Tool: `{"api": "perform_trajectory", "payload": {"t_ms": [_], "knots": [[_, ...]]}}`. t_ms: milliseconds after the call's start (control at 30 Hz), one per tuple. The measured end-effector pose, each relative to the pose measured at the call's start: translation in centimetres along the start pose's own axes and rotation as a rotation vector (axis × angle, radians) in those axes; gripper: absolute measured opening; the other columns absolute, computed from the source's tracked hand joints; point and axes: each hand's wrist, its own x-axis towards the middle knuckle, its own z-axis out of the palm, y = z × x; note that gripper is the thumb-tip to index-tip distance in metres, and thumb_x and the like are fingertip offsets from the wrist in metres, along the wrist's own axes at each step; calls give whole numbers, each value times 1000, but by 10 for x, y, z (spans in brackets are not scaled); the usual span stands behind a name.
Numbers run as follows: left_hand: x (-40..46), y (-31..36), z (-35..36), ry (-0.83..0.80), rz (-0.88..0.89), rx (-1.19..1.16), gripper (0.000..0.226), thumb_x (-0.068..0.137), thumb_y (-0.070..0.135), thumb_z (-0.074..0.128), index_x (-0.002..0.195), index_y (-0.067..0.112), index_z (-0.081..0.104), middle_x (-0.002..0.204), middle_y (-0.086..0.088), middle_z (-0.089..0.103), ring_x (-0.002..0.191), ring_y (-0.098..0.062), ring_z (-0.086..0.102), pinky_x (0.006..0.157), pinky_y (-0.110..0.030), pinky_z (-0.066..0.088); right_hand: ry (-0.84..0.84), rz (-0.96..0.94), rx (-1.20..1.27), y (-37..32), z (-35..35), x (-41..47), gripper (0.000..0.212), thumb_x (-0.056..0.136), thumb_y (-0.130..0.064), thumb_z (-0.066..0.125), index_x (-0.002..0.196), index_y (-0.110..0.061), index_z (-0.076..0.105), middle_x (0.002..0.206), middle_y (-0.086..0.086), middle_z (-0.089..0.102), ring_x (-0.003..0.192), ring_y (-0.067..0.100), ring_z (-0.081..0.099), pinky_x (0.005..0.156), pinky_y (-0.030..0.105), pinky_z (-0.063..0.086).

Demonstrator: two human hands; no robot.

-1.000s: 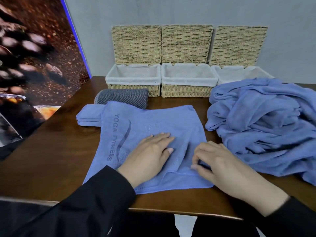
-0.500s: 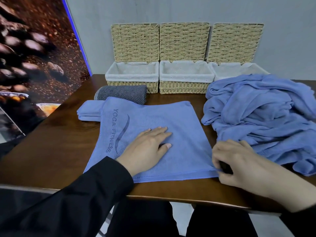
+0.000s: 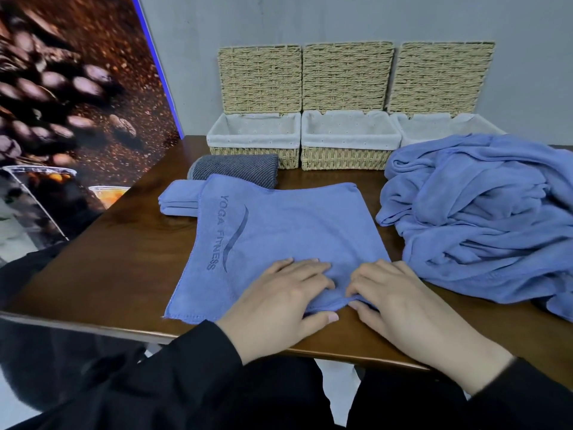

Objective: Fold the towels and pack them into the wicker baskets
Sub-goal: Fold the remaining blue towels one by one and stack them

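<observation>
Towel [image 3: 288, 231] lies flat at frame centre, near edge bunched where both hands meet. Left hand [image 3: 276, 302] pinches that edge; right hand [image 3: 400, 302] grips the same ridge. Risk: uneven pull skews the fold, or drags it into the loose pile [image 3: 483, 218] at right.

— Behind everything? 
— Plain grey wall [image 3: 356, 17], evenly lit, matte.

— And to the left? 
— Large printed panel [image 3: 62, 97] of coffee beans, dark brown, leaning inward, edged with a thin blue strip [image 3: 155, 66]; a glass of drink printed low on it.

— Furniture? 
— Dark brown wooden table [image 3: 124, 259], glossy, soft sheen along its near edge.

— Below? 
— Sliver of pale floor [image 3: 335, 386] past the table edge.
</observation>
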Motion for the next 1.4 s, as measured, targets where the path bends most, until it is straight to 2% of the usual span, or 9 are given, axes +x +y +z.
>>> {"api": "perform_trajectory", "payload": {"t_ms": [167, 333, 467, 600, 800, 900, 1033, 1167, 1400], "knots": [[-10, -12, -2, 110, -87, 110, 37, 87, 30, 46, 118, 28, 66, 136, 7, 64, 126, -11, 57, 107, -28, 37, 164, 169, 40, -5, 5, 7, 8, 99, -25, 56, 93, -30, 52, 77, -17, 50, 75, 6, 39, 69, 32, 43], [-49, -51, -29, 209, -234, 116, 46, 78, 11, 59, 121, 25, 69, 127, 7, 69, 111, -19, 66, 96, -29, 47, 158, 151, -36, -1, -3, 11, 19, 89, -38, 65, 103, -29, 57, 74, -21, 49, 78, -2, 26, 72, 14, 29], [-79, -81, -54, 292, -382, -41, 46, 84, -1, 69, 121, 28, 68, 122, 16, 68, 107, -12, 65, 94, -31, 50, 5, 133, 13, 11, -7, 9, 37, 76, -17, 80, 106, -29, 62, 84, -23, 49, 80, 2, 49, 76, 26, 48], [-84, -97, -71, 270, -420, -353, 31, 95, 5, 64, 109, 31, 72, 106, 19, 73, 100, 0, 66, 87, -18, 49, 95, 244, 119, 20, -19, 17, 32, 80, -1, 71, 84, -30, 57, 76, -17, 49, 70, 7, 51, 63, 29, 45], [-76, -103, -81, 362, -432, -572, 29, 100, 6, 56, 92, 30, 70, 89, 5, 71, 83, -14, 63, 76, -17, 45, 217, 528, 575, 22, -47, 29, 18, 96, -21, 62, 90, -36, 69, 63, 12, 57, 49, 15, 48, 50, 27, 36], [-76, -98, -85, 371, -345, -612, 34, 100, 1, 56, 92, 30, 70, 86, -3, 68, 80, -28, 60, 71, -23, 46, 287, 547, 742, 25, -54, 31, 16, 99, -21, 60, 93, -29, 72, 80, 28, 56, 63, 33, 45, 63, 32, 37], [-78, -96, -85, 372, -293, -582, 24, 94, 18, 54, 92, 37, 69, 80, -4, 66, 71, -26, 55, 64, -25, 43, 261, 562, 788, 32, -50, 31, 14, 100, -22, 59, 97, -25, 73, 89, 21, 63, 87, 41, 56, 75, 31, 42], [-79, -99, -85, 366, -306, -629, 21, 93, 43, 51, 84, 34, 68, 71, 3, 57, 64, -11, 51, 62, -19, 41, 252, 579, 822, 34, -50, 33, 20, 100, -16, 60, 93, -28, 74, 89, -2, 71, 89, 9, 62, 78, 12, 43], [-72, -96, -87, 299, -354, -712, 25, 98, 37, 56, 77, 30, 69, 67, 16, 53, 65, 2, 47, 63, -15, 38, 175, 603, 777, 27, -61, 46, 15, 98, -20, 64, 93, -27, 76, 96, -11, 75, 96, -3, 65, 87, 23, 44]]}}
